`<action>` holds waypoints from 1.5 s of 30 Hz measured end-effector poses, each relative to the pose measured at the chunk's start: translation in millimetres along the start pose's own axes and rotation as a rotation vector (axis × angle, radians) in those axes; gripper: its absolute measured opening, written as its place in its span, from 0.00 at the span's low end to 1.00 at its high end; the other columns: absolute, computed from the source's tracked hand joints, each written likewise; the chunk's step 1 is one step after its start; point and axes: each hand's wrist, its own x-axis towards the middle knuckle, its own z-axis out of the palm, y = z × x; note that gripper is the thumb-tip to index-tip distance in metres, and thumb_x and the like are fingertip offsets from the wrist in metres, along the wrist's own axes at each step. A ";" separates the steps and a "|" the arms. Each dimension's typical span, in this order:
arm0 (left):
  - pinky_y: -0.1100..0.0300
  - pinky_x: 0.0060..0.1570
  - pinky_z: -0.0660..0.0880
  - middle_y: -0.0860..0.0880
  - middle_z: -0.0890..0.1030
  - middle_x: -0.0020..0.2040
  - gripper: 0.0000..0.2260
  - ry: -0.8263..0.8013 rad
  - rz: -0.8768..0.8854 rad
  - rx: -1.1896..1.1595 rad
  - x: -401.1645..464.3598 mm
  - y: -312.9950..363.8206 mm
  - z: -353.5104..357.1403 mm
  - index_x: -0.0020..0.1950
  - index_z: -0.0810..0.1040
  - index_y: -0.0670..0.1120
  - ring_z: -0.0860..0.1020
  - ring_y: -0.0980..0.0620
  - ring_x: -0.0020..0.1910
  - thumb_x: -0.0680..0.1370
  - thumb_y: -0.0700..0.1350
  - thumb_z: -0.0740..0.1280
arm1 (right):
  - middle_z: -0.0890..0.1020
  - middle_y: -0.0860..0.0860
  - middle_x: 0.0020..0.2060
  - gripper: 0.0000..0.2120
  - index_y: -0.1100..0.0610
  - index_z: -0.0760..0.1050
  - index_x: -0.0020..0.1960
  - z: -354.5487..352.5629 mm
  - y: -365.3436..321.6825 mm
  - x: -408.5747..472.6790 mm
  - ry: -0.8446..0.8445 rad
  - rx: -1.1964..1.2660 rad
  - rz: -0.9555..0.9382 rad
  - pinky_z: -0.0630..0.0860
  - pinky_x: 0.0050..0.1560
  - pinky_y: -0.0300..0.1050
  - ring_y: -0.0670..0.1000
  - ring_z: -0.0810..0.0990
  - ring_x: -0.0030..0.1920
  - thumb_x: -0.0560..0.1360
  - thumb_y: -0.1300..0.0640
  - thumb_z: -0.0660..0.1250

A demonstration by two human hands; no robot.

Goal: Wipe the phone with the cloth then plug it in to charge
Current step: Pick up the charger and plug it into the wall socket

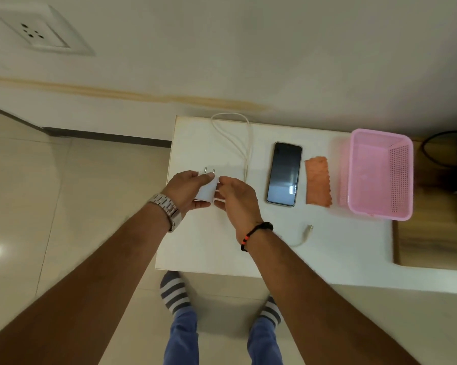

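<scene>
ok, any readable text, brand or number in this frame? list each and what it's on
None readable.
Phone: screen dark, only reflections, no logo visible.
Charger, held in the left hand and right hand: plain white, no print visible.
Watch: only the band shows, no dial or brand.
Socket: no markings legible.
Basket and cloth: no labels.

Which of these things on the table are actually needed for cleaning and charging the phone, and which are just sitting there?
Needed: phone, orange cloth, white charger plug held in both hands, cable, wall socket.
Just there: pink basket, dark cord at right.
</scene>
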 end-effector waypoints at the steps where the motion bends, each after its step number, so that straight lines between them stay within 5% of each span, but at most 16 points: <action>1: 0.46 0.51 0.83 0.39 0.85 0.57 0.15 -0.016 -0.011 -0.048 -3.1 -0.8 1.1 0.61 0.79 0.40 0.85 0.39 0.56 0.80 0.49 0.71 | 0.86 0.54 0.52 0.10 0.55 0.83 0.53 -5.5 4.4 -3.2 0.025 -0.009 -0.019 0.82 0.60 0.53 0.56 0.84 0.57 0.80 0.62 0.63; 5: 0.49 0.46 0.82 0.40 0.86 0.54 0.15 -0.056 -0.008 -0.131 -14.4 1.3 10.9 0.65 0.77 0.40 0.85 0.42 0.48 0.82 0.46 0.68 | 0.86 0.50 0.51 0.10 0.55 0.83 0.56 -43.6 24.3 -8.4 0.237 -0.120 -0.076 0.81 0.60 0.55 0.52 0.84 0.54 0.77 0.60 0.68; 10: 0.40 0.61 0.79 0.36 0.84 0.60 0.15 -0.110 -0.001 -0.187 -24.7 6.6 40.1 0.68 0.75 0.37 0.84 0.36 0.58 0.82 0.41 0.66 | 0.87 0.52 0.48 0.07 0.54 0.85 0.50 -108.6 44.9 -17.1 0.466 -0.158 -0.022 0.82 0.58 0.57 0.56 0.85 0.52 0.75 0.61 0.69; 19: 0.41 0.60 0.80 0.36 0.84 0.61 0.13 -0.194 -0.047 -0.175 -36.3 -4.4 118.7 0.65 0.76 0.40 0.83 0.38 0.60 0.81 0.41 0.67 | 0.84 0.46 0.38 0.11 0.54 0.83 0.48 -190.2 84.8 -24.3 0.702 -0.260 0.122 0.82 0.55 0.51 0.51 0.83 0.43 0.70 0.51 0.78; 24: 0.40 0.60 0.80 0.38 0.83 0.63 0.17 -0.158 -0.067 -0.160 -40.8 -9.6 146.0 0.69 0.75 0.39 0.80 0.39 0.65 0.81 0.41 0.68 | 0.81 0.45 0.41 0.21 0.53 0.81 0.50 -198.7 97.5 -19.7 0.639 -0.362 0.205 0.78 0.49 0.46 0.50 0.79 0.44 0.65 0.41 0.81; 34: 0.43 0.54 0.82 0.37 0.84 0.62 0.16 -0.131 -0.033 -0.192 -50.3 -4.2 148.9 0.69 0.76 0.39 0.79 0.37 0.66 0.81 0.41 0.68 | 0.85 0.47 0.43 0.10 0.51 0.82 0.48 -190.5 90.1 -10.0 0.586 -0.467 0.170 0.76 0.43 0.42 0.52 0.81 0.42 0.68 0.52 0.76; 38: 0.44 0.53 0.82 0.37 0.83 0.62 0.18 -0.150 -0.020 -0.251 -56.7 4.6 138.2 0.70 0.74 0.39 0.79 0.36 0.66 0.81 0.41 0.68 | 0.86 0.48 0.40 0.07 0.53 0.84 0.44 -185.6 88.1 -13.8 0.584 -0.287 0.168 0.77 0.43 0.41 0.54 0.84 0.45 0.67 0.53 0.77; 42: 0.45 0.54 0.83 0.35 0.82 0.64 0.16 -0.179 0.009 -0.349 -65.3 18.2 121.6 0.70 0.73 0.39 0.82 0.37 0.61 0.83 0.42 0.66 | 0.87 0.55 0.42 0.07 0.58 0.83 0.46 -167.1 65.5 -34.5 0.468 -0.004 0.064 0.85 0.51 0.55 0.59 0.87 0.46 0.69 0.60 0.77; 45: 0.46 0.51 0.85 0.36 0.85 0.58 0.11 -0.178 0.041 -0.437 -74.2 31.8 105.2 0.64 0.75 0.42 0.85 0.39 0.54 0.83 0.43 0.66 | 0.88 0.54 0.40 0.07 0.56 0.82 0.48 -144.5 30.7 -57.7 0.322 0.075 -0.097 0.85 0.48 0.49 0.54 0.88 0.43 0.72 0.61 0.77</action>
